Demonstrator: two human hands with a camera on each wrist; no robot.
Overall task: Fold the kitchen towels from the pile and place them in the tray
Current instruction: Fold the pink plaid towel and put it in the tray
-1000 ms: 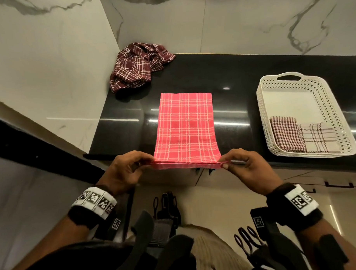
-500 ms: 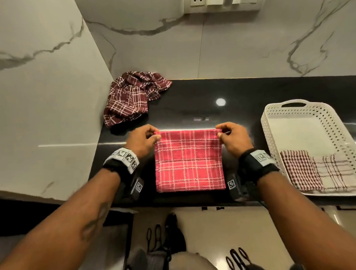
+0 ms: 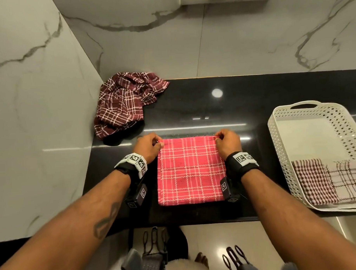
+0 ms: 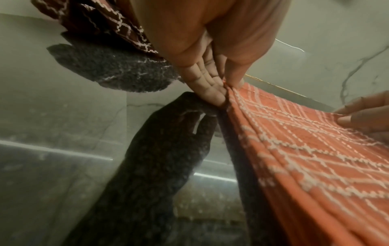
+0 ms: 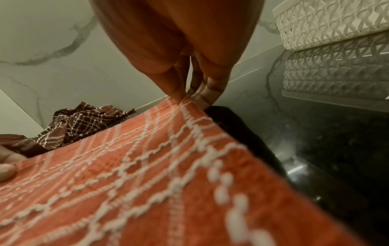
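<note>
A red checked towel [image 3: 189, 170] lies folded in half on the black counter [image 3: 192, 106]. My left hand [image 3: 151, 145] pinches its far left corner [image 4: 226, 86] between thumb and fingers. My right hand [image 3: 226, 140] pinches the far right corner [image 5: 183, 99] the same way. A crumpled maroon checked towel [image 3: 123, 102] sits at the back left by the wall. The white perforated tray [image 3: 278, 143] stands at the right with two folded towels [image 3: 314, 180] in its near end.
Marble walls close the counter at the back and on the left [image 3: 41, 119]. The counter's front edge [image 3: 196, 221] runs just below the red towel. The tray's side wall [image 5: 328, 21] stands close to the right of my right hand.
Both hands carried the near edge of the red towel away from me over to the far edge, folding it in half. They now hold the far corners down on the counter.
</note>
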